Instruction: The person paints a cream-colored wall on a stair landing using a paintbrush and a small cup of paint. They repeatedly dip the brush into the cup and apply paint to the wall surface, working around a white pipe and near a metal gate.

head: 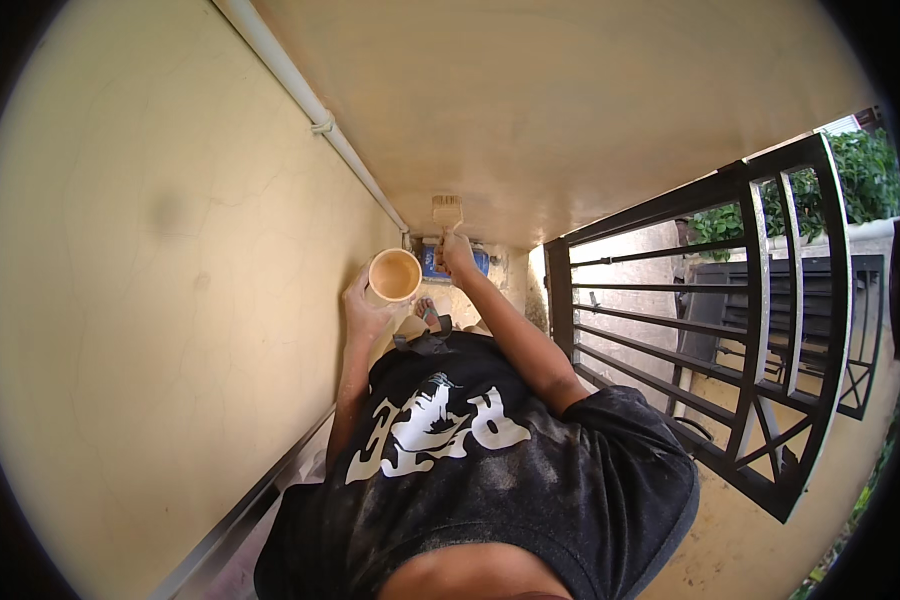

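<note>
My left hand [367,304] is wrapped around a round cup [394,275] with a pale rim, close beside the left wall. Its inside is coated with tan paint, and how full it is cannot be told. In my right hand [455,255] is the handle of a flat paintbrush [447,211], its bristles pointing away from me at the tan wall [540,120] in front. Whether the bristles touch that wall is not clear. The cup is to the left of the brush and nearer to my body.
A pale pipe [292,82] runs down the corner by the cracked left wall [187,247]. Behind my right hand, low down, lies a blue object [482,261]. A dark metal railing [750,300] stands at the right, with leafy plants [862,172] beyond. My sandalled foot [427,309] shows below.
</note>
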A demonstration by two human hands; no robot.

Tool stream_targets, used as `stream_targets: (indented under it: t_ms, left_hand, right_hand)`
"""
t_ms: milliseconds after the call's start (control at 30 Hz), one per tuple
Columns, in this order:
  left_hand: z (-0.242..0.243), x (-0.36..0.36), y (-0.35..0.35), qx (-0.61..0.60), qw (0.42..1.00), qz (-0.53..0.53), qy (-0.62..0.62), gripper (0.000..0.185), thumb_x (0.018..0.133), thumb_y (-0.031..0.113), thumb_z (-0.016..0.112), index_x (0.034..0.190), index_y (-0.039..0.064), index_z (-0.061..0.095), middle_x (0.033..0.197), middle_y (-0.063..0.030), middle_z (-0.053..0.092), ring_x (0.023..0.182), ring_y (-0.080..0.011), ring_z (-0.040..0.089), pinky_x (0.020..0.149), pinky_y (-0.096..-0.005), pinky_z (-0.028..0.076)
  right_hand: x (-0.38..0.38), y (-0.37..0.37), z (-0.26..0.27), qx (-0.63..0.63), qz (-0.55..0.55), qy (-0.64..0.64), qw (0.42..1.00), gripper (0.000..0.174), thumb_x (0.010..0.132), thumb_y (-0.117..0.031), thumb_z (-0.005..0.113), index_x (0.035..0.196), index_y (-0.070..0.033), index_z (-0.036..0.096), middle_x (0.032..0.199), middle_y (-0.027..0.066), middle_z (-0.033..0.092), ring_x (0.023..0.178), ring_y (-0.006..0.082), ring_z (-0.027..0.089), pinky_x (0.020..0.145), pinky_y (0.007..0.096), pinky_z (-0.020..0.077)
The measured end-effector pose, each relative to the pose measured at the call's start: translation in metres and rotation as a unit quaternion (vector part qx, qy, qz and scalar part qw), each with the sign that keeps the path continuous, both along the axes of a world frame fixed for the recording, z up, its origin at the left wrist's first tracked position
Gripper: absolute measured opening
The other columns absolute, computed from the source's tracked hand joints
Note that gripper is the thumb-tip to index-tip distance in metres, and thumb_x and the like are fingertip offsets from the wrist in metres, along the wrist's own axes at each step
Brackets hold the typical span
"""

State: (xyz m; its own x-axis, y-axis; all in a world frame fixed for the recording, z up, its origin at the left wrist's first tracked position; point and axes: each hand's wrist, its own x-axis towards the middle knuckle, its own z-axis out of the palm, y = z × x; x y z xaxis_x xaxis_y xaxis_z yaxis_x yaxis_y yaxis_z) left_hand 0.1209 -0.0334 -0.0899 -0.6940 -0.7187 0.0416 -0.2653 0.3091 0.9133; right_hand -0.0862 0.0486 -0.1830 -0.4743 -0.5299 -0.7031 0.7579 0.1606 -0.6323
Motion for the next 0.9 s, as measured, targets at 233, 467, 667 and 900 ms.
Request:
stream_targets:
  t_ms: [233, 467, 667, 900]
  left_hand:
    - [0.007, 0.002, 0.002, -0.007, 1.000, 0.007, -0.012, 0.088, 0.067, 0.019, 0.105, 0.143, -0.005, 0.066, 0.132, -0.0171, 0.076, 0.123, -0.0242, 0.072, 0.110, -0.0412, 0.055]
    - [0.002, -0.001, 0.002, 0.001, 1.000, -0.001, -0.018, 0.083, 0.068, 0.016, 0.105, 0.139, -0.003, 0.068, 0.130, -0.0145, 0.076, 0.121, -0.0233, 0.072, 0.109, -0.0406, 0.055]
    - [-0.002, -0.012, -0.003, -0.002, 1.000, -0.023, 0.012, 0.082, 0.068, 0.015, 0.105, 0.140, -0.002, 0.068, 0.130, -0.0128, 0.076, 0.122, -0.0224, 0.071, 0.110, -0.0408, 0.055]
    - [-0.003, -0.018, -0.009, 0.012, 1.000, -0.010, 0.022, 0.084, 0.068, 0.016, 0.104, 0.141, -0.003, 0.067, 0.133, -0.0165, 0.075, 0.125, -0.0259, 0.071, 0.112, -0.0416, 0.054]
  right_hand:
    - [-0.033, 0.001, 0.246, -0.177, -0.043, -0.002, 0.983, 0.032, 0.118, -0.037, 0.047, 0.099, -0.012, 0.050, 0.069, -0.0043, 0.040, 0.050, 0.0080, 0.036, 0.040, 0.0297, 0.0295]
    - [-0.012, 0.022, 0.318, -0.211, 0.054, 0.242, 0.946, 0.042, 0.119, -0.041, 0.047, 0.097, -0.005, 0.053, 0.068, -0.0003, 0.046, 0.053, 0.0107, 0.042, 0.048, 0.0316, 0.0369]
    - [-0.048, 0.023, 0.242, 0.026, 0.007, 0.557, 0.830, 0.041, 0.109, -0.031, 0.066, 0.094, 0.007, 0.062, 0.070, 0.0284, 0.058, 0.059, 0.0413, 0.049, 0.060, 0.0492, 0.0412]
    - [-0.084, 0.168, 0.273, 0.281, -0.135, 0.546, 0.778, 0.041, 0.111, -0.031, 0.064, 0.092, 0.006, 0.067, 0.066, 0.0162, 0.054, 0.060, 0.0243, 0.047, 0.059, 0.0436, 0.0376]
